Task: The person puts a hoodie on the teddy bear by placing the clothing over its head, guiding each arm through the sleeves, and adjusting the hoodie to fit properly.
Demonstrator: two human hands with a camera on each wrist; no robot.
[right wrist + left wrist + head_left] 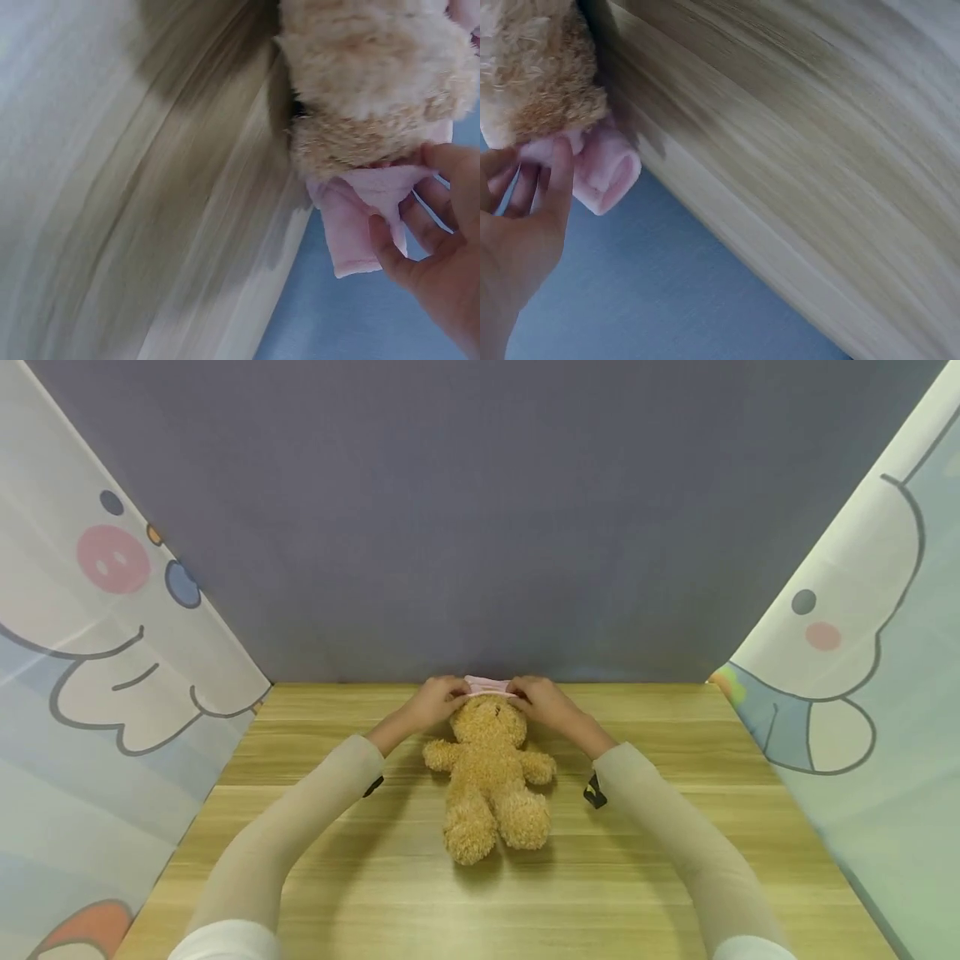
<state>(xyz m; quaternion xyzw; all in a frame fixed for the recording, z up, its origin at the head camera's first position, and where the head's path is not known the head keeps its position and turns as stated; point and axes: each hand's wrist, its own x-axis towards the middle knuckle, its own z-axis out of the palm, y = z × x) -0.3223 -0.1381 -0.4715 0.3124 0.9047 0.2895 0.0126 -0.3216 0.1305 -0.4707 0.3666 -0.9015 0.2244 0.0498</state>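
A curly tan teddy bear [489, 764] lies on its back on the wooden table, head toward the far edge. Pink soft cloth [487, 686] covers the top of its head; its exact kind is unclear. My left hand [441, 700] pinches the cloth's left edge, and in the left wrist view a pink flap [607, 169] hangs beside those fingers. On the other side my right hand [542, 700] pinches the right edge. In the right wrist view the cloth [360, 214] droops past the fur between thumb and fingers. The bear's face is mostly hidden in the wrist views.
The wooden table [322, 860] ends just beyond the bear's head, against a grey backdrop [487, 527]. Cartoon-printed curtains stand along the left side [75, 693] and the right side [862, 810]. Dark straps show under both sleeves.
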